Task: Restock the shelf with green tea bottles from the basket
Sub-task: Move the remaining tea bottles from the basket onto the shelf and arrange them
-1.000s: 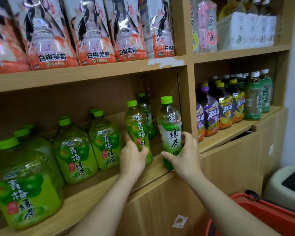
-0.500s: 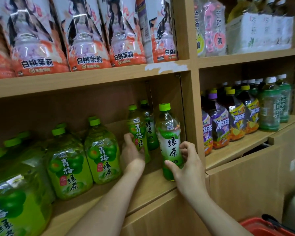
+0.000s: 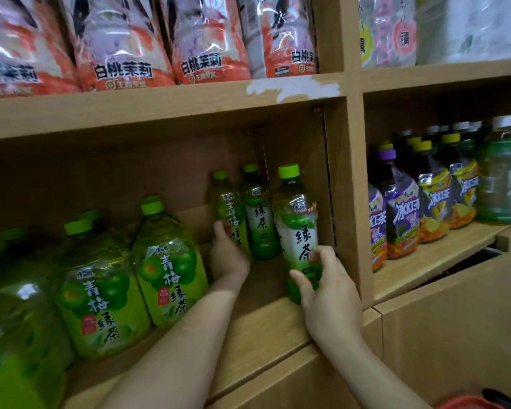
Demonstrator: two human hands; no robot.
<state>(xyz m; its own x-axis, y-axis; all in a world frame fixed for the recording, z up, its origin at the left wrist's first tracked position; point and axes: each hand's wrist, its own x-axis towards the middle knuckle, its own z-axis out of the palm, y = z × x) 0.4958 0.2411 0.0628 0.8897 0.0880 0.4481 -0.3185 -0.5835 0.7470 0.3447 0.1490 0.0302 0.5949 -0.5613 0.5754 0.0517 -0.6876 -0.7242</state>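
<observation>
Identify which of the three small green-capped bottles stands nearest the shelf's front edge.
The bottle in the right hand, rightmost small bottle, beside the wooden divider; the other two stand further back.

You have three small green-capped plastic tea bottles at centre frame: a front one [image 3: 298, 228], a back one [image 3: 258, 214] and a plum-labelled one [image 3: 227, 208]. Left of them you can count three large green-capped jugs of plum green tea clearly, at [image 3: 168, 261], [image 3: 101, 290] and [image 3: 15, 335], with more caps behind that you cannot count. Four pink-and-orange snack bags fill the upper left, the nearest at [image 3: 121, 42]. You have two hands in frame, left [image 3: 229, 255] and right [image 3: 326, 287].
</observation>
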